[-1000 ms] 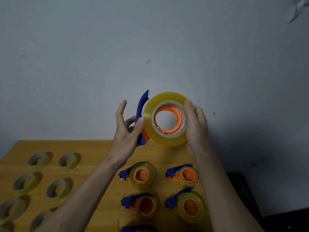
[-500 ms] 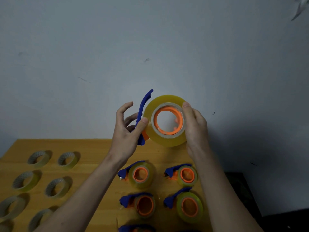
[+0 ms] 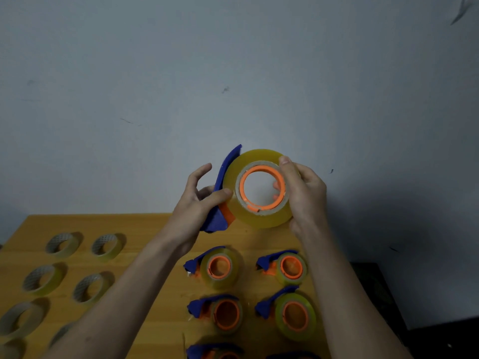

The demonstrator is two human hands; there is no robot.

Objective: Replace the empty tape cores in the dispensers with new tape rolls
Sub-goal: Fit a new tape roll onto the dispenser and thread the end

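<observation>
Yellow tape roll (image 3: 259,216) between both grips.

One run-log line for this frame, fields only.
left hand: grips dispenser | right hand: holds tape roll | roll on dispenser hub, above table

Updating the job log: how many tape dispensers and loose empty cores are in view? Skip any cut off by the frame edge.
held tape dispenser: 1
tape dispensers on the table: 4
empty tape cores: 6, one partly behind the forearm
Total: 11
</observation>
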